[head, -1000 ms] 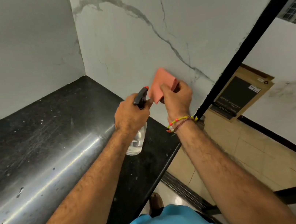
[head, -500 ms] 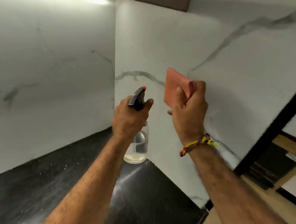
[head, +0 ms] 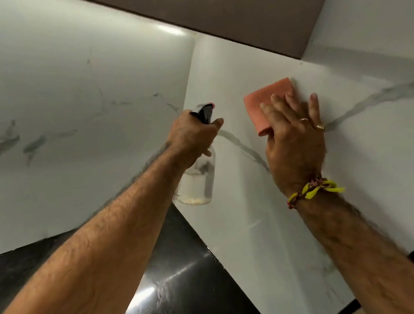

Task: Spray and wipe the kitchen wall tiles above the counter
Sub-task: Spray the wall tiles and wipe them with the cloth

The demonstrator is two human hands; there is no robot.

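White marble-look wall tiles (head: pixel 362 160) with grey veins take up most of the view, meeting in a corner, with a brown cabinet underside (head: pixel 231 5) overhead and the shiny black counter (head: pixel 173 296) down below. The right hand (head: pixel 295 141) lies flat with its fingers straight, pressing a folded pink cloth (head: pixel 267 102) against the right-hand tile up near the cabinet. There are rings on two fingers and a yellow-red thread band (head: pixel 313 190) on the wrist. The left hand (head: pixel 192 137) is wrapped around the neck of a clear spray bottle (head: pixel 199 182), holding it just left of the cloth with the black nozzle aimed at the corner.
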